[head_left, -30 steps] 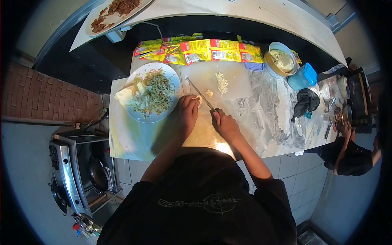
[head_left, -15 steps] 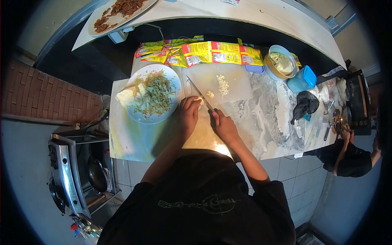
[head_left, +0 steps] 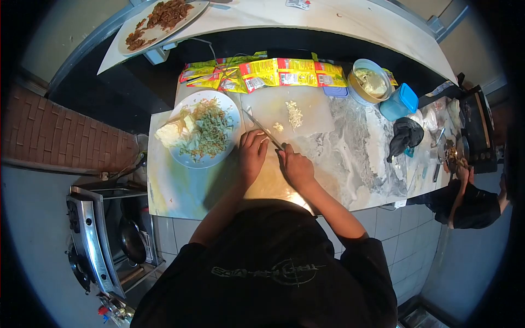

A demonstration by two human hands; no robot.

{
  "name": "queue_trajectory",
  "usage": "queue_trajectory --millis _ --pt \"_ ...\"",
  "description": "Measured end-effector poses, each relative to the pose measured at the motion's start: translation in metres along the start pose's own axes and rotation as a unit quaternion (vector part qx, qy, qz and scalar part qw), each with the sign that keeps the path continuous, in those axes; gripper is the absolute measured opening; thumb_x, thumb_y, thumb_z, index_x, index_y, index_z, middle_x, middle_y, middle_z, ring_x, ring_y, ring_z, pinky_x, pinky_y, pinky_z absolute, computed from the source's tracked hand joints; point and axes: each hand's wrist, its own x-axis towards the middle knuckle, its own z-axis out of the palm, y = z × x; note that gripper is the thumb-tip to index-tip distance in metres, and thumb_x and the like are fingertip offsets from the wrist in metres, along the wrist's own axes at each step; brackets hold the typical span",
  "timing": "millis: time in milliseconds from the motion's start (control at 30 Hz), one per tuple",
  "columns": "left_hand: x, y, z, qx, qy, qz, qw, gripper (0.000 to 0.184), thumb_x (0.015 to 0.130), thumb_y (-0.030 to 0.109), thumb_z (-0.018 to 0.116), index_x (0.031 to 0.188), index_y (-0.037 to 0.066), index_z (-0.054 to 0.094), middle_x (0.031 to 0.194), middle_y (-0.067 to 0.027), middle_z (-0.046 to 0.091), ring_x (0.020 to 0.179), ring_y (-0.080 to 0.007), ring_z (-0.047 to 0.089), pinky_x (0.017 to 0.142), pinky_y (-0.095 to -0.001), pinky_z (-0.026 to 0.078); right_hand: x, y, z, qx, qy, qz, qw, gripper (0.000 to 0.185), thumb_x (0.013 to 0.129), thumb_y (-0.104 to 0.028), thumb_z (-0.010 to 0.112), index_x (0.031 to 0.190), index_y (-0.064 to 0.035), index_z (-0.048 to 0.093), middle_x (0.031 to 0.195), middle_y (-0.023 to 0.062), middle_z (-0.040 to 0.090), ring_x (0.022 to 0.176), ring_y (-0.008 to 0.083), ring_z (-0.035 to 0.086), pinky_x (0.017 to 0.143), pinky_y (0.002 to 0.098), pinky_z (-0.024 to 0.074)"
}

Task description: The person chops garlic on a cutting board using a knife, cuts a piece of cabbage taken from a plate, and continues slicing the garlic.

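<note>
My right hand is closed around the handle of a kitchen knife, whose blade slants up and to the left. The blade lies right against the fingertips of my left hand. Those fingers are curled and pressed down on a small pale piece, seemingly garlic, mostly hidden beneath them. Beyond the blade, on a pale cutting board, are a heap of chopped garlic and a smaller pile of garlic bits. Left of my left hand stands a white plate with shredded greens and a pale cabbage chunk.
Yellow and red sachets line the back. To the right are a bowl, a blue lidded container and a black plastic bag. Another person's hands work at far right. A meat plate sits on the upper ledge.
The knife blade has come closer to my left fingertips, and the pale piece under them shows less. The whole view has shifted slightly.
</note>
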Motion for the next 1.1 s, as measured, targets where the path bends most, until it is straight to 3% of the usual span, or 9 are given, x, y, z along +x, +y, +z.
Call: queue_trajectory --millis 200,467,633,833,1000,1100 --pt "0.001 0.003 -0.001 -0.002 -0.008 -0.018 1.000 0.019 0.083 0.009 0.070 0.100 0.002 0.065 0.110 -0.0104 0.060 0.108 -0.0308 0.054 0.093 -0.0401 0.045 -0.007 0.016 -0.016 -0.010 -0.027 -0.003 1.000 0.038 0.103 -0.041 0.039 0.104 -0.0062 0.054 0.070 0.0234 0.066 0.065 0.0408 0.068 0.056 0.0493 0.0549" --pt "0.002 -0.002 0.000 0.059 -0.026 0.005 0.998 0.019 0.085 0.011 0.069 0.100 0.002 0.060 0.127 -0.0137 0.058 0.124 -0.0351 0.049 0.102 -0.0441 0.041 -0.015 0.033 -0.032 0.020 -0.022 0.009 1.000 0.041 0.103 -0.040 0.039 0.102 -0.0038 0.056 0.070 0.0250 0.065 0.063 0.0446 0.065 0.054 0.0516 0.0531" --pt "-0.009 0.005 -0.011 0.060 -0.062 0.024 0.996 0.015 0.086 0.009 0.067 0.097 0.001 0.060 0.128 -0.0147 0.057 0.122 -0.0351 0.049 0.101 -0.0438 0.041 -0.021 0.032 -0.032 0.177 -0.050 0.048 0.982 0.040 0.103 -0.036 0.041 0.105 -0.0005 0.059 0.072 0.0292 0.063 0.072 0.0481 0.063 0.063 0.0546 0.0511" --pt "-0.045 0.023 -0.030 0.000 -0.130 0.010 0.992 0.013 0.086 0.007 0.066 0.093 -0.001 0.059 0.130 -0.0141 0.054 0.119 -0.0355 0.050 0.100 -0.0435 0.042 -0.056 0.014 -0.025 0.261 -0.074 0.120 0.955 0.042 0.102 -0.036 0.044 0.112 0.0006 0.061 0.076 0.0308 0.063 0.078 0.0494 0.062 0.068 0.0536 0.0496" --pt "-0.051 0.016 -0.046 -0.004 -0.150 0.019 0.988 0.012 0.087 0.011 0.065 0.087 0.002 0.058 0.133 -0.0125 0.053 0.122 -0.0334 0.048 0.100 -0.0444 0.040 -0.082 0.013 -0.011 0.249 -0.058 0.115 0.960 0.041 0.102 -0.039 0.044 0.112 -0.0027 0.061 0.075 0.0294 0.063 0.078 0.0488 0.062 0.067 0.0538 0.0497" --pt "-0.053 0.005 -0.054 0.012 -0.164 0.057 0.985 0.012 0.086 0.012 0.066 0.088 0.003 0.059 0.134 -0.0110 0.053 0.122 -0.0323 0.048 0.101 -0.0435 0.040 -0.083 0.013 -0.011 0.167 -0.045 0.120 0.978 0.043 0.102 -0.043 0.041 0.108 -0.0050 0.060 0.075 0.0274 0.065 0.075 0.0478 0.063 0.066 0.0555 0.0501"
